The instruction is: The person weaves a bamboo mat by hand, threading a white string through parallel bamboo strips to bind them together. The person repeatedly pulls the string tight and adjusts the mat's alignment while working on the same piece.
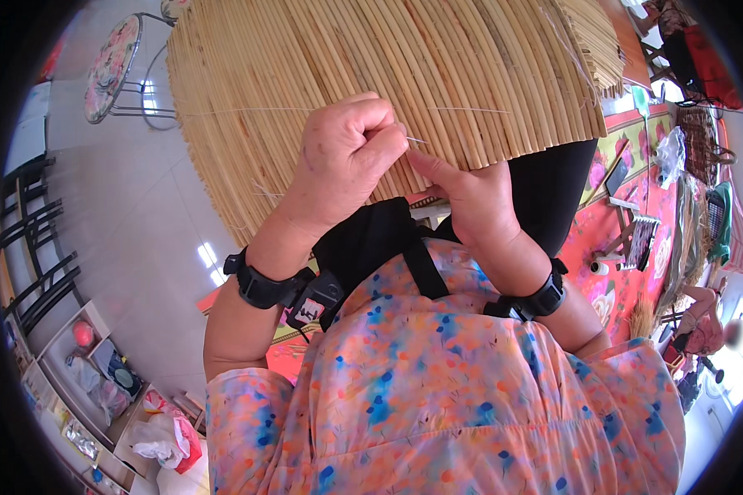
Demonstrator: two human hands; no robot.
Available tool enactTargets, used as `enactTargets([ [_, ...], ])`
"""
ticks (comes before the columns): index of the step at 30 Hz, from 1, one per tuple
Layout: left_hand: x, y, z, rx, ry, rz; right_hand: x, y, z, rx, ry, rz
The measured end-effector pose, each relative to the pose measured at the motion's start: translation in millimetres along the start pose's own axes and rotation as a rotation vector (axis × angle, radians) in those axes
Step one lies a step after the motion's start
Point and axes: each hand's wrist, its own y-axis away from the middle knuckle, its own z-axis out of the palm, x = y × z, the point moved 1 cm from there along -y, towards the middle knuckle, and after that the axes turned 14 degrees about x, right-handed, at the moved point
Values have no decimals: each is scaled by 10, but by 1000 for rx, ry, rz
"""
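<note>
A mat of pale straw-coloured stalks (305, 58), laid side by side, lies over my lap. A thin light thread (470, 109) runs across the stalks and passes behind my left hand (347, 157). That hand is closed in a pinch above the mat's near part. From its fingertips a thin, pale, needle-like piece (416, 139) sticks out to the right; whether it is a needle or a thread end I cannot tell. My right hand (480, 202) grips the mat's near edge, thumb on top near the left fingertips, other fingers hidden underneath.
A round flowered stool (114, 68) stands far left, with dark stacked frames (37, 239) and a shelf unit (82, 371) nearer. At right, a red flowered cloth (590, 239) spreads beside plant bundles (685, 223). Another person (706, 326) is at the right edge.
</note>
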Motion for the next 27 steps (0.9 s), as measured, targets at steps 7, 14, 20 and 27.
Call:
enactTargets([
  [7, -26, -40, -10, -14, -17, 37, -46, -36, -25, -45, -35, -16],
  [14, -65, 34, -36, 11, 53, 8, 3, -35, -22, -31, 70, -1],
  [20, 114, 5, -382, -29, -601, 406, 28, -2, -4, -29, -42, -25],
  [27, -655, -100, -1469, 267, -1218, 238, 34, 53, -7, -43, -94, -37],
])
